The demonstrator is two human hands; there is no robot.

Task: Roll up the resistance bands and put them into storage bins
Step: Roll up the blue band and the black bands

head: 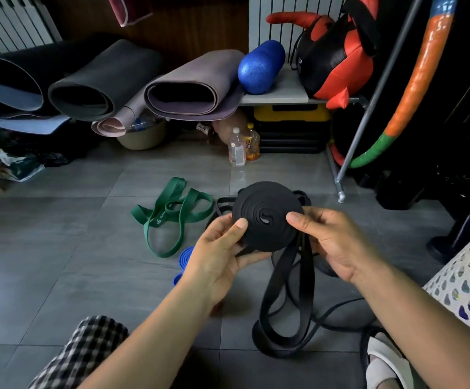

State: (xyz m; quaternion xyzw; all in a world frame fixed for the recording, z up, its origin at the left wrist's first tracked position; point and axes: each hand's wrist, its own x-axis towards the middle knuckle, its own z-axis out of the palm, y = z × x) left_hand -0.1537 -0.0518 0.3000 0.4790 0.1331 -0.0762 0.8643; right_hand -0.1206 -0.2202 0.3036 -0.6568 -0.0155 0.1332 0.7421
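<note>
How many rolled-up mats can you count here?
4: a black-and-blue mat far left, a dark grey mat beside it, a small pink roll tucked beneath, a purple mat rightmost. Others may be hidden.

I can read nothing outright. At eleven o'clock from me, the green band carries a small white triangle mark with a short line of white print beside it, too small to make out. At twelve o'clock the clear bottle wears a pale label with print too fine to read. The orange bottle touching it has a yellow-and-red label, blurred. At one o'clock, the black and red bag shows a few white letters at its left edge, illegible.
</note>
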